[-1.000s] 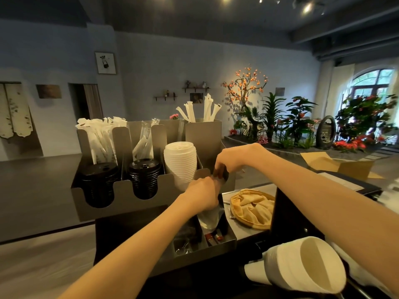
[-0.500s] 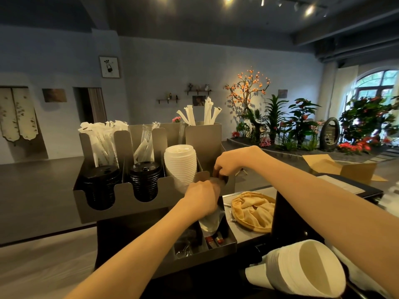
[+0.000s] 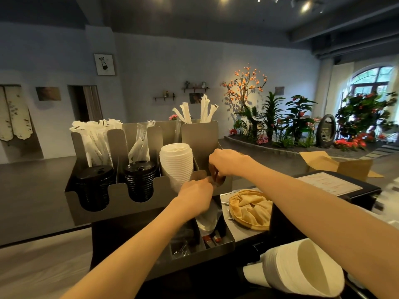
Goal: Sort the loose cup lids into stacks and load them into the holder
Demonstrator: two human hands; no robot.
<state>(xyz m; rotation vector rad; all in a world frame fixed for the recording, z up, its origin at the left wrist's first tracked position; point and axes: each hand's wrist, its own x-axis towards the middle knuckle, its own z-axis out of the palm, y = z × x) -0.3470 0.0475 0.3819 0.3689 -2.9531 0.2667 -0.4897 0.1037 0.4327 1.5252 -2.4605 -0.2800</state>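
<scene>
A grey metal holder [image 3: 112, 190] stands on the counter. Its front slots hold two black lid stacks [image 3: 92, 186] [image 3: 139, 180] and a white lid stack [image 3: 176, 162]. My right hand [image 3: 224, 164] reaches over the rightmost slot, fingers curled down round a dark lid stack [image 3: 218, 178] that is mostly hidden. Just below, my left hand [image 3: 195, 196] grips a clear plastic sleeve [image 3: 208, 219] hanging in front of the holder.
Wrapped straws [image 3: 97, 139] and cutlery fill the holder's rear bins. A lower black tray [image 3: 216, 247] holds small items. A tan cloth [image 3: 250, 209] lies to the right, and a white paper cone stack [image 3: 302, 268] sits near me. A cardboard box [image 3: 341, 165] stands far right.
My right hand has sunk slightly toward the rightmost slot. My left hand keeps its grip on the sleeve in nearly the same place.
</scene>
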